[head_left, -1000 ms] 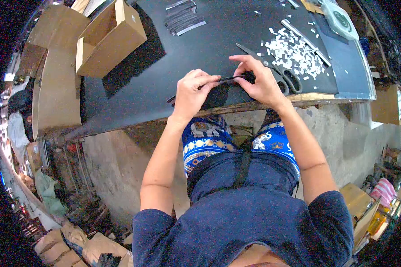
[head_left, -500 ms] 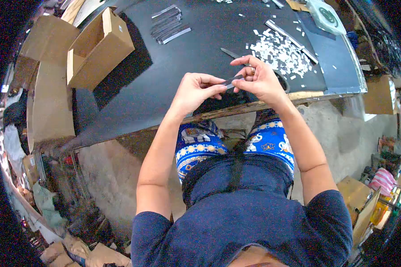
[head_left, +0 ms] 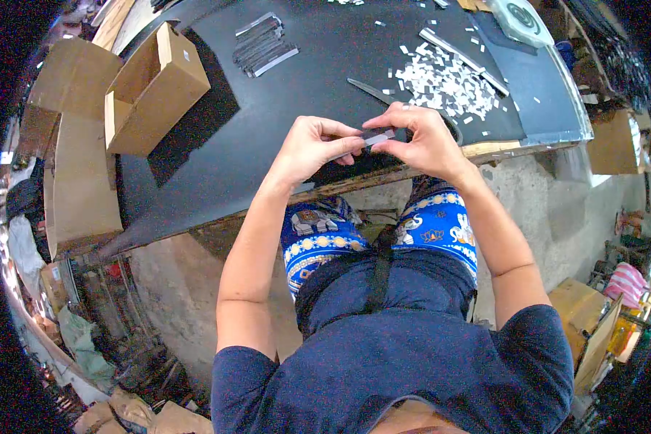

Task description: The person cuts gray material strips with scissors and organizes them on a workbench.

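A short stack of dark strips with a white strip [head_left: 379, 137] is between my two hands, above the table's near edge. My left hand [head_left: 312, 148] is closed, its thumb and fingers pinching the left end. My right hand [head_left: 428, 141] curves round the other end, with index finger and thumb at opposite long edges of the strips. Just beyond my right hand lies a pair of scissors [head_left: 369, 90], one blade showing and the handles partly hidden. A heap of small white and dark cut pieces [head_left: 445, 81] is spread beyond the scissors.
Farther back on the black table [head_left: 217, 177] lies a bundle of dark strips [head_left: 266, 47]. A long strip [head_left: 463, 61] lies across the heap. An open cardboard box [head_left: 159, 90] stands at left, and a clear plastic bag [head_left: 517, 22] lies at the back right.
My right hand's fingers have shifted from pinching the strips' right end to their long edges, so more of the white strip shows. My left hand keeps its pinch. The view has shifted slightly.
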`<state>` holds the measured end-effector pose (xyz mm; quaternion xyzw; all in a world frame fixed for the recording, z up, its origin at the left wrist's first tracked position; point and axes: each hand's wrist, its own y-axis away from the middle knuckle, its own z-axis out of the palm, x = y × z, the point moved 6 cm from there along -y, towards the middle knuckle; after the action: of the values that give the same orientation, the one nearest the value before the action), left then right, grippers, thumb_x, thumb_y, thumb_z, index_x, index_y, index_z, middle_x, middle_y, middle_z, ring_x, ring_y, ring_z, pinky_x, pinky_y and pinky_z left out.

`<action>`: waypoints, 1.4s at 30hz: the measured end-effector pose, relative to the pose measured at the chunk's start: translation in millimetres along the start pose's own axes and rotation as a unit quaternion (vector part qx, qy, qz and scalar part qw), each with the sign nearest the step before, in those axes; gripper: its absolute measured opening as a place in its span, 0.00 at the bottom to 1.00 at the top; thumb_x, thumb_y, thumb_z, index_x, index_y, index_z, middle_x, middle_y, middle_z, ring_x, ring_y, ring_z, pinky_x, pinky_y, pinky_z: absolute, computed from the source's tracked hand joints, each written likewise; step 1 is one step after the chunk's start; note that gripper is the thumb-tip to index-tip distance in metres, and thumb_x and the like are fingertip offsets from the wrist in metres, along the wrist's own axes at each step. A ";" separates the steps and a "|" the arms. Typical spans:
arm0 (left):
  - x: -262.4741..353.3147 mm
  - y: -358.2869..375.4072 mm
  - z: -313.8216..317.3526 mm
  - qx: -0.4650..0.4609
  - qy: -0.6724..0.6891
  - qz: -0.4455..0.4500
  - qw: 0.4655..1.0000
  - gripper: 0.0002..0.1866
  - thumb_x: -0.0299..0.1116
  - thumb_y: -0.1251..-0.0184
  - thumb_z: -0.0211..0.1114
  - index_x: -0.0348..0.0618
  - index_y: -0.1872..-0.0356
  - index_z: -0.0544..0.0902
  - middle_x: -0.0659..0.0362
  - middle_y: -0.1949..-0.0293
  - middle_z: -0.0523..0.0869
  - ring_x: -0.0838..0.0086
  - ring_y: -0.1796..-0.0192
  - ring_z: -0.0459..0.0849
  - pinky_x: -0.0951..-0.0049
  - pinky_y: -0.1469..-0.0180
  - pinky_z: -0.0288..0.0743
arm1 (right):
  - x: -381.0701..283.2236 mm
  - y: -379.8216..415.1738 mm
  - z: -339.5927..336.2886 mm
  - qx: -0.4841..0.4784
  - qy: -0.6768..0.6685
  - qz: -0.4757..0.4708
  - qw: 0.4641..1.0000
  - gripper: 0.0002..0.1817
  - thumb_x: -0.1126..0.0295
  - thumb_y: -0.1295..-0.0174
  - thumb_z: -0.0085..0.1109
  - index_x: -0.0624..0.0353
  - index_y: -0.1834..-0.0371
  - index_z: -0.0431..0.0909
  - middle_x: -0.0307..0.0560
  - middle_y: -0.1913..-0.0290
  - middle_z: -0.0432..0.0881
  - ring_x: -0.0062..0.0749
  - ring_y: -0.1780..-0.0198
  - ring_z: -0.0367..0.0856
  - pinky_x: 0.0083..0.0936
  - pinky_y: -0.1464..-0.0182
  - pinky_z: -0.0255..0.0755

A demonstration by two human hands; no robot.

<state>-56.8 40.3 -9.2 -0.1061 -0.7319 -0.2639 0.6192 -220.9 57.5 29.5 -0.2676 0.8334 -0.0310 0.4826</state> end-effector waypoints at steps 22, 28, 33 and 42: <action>1.5 -19.4 -6.4 0.002 0.149 -0.093 0.984 0.10 0.31 0.42 0.70 0.34 0.64 0.85 0.56 0.71 0.86 0.76 0.72 0.83 0.79 0.65 0.76 | 37.7 29.2 -40.9 -0.007 0.295 0.091 0.951 0.25 0.70 0.52 0.68 0.60 0.48 0.74 0.56 0.63 0.78 0.51 0.59 0.78 0.40 0.54 0.72; 4.2 -28.8 -5.0 -0.005 0.169 -0.086 0.982 0.10 0.32 0.41 0.70 0.35 0.64 0.85 0.56 0.71 0.86 0.77 0.72 0.83 0.81 0.66 0.77 | 43.0 18.8 -54.3 -0.075 0.190 0.169 0.964 0.27 0.73 0.50 0.63 0.64 0.43 0.73 0.48 0.69 0.77 0.37 0.65 0.78 0.31 0.61 0.72; 7.7 -33.0 -3.8 0.001 0.192 -0.080 0.978 0.10 0.33 0.40 0.69 0.35 0.64 0.85 0.57 0.71 0.86 0.77 0.71 0.83 0.80 0.66 0.78 | 59.8 46.4 -63.0 -0.019 -0.153 0.301 0.941 0.28 0.71 0.46 0.68 0.66 0.41 0.74 0.37 0.72 0.79 0.13 0.74 0.73 0.16 0.72 0.69; 11.9 -44.7 9.3 -0.005 0.196 -0.071 0.978 0.09 0.32 0.38 0.68 0.35 0.64 0.85 0.57 0.71 0.86 0.77 0.71 0.84 0.80 0.66 0.79 | 14.6 91.4 -49.4 0.031 -0.288 0.334 0.897 0.28 0.62 0.46 0.69 0.66 0.45 0.74 0.37 0.73 0.77 0.16 0.76 0.76 0.14 0.72 0.68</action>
<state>-88.8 5.6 -10.0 -0.0036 -0.6009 -0.3268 0.7295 -305.2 118.5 15.9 0.0437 0.6971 0.1847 0.6914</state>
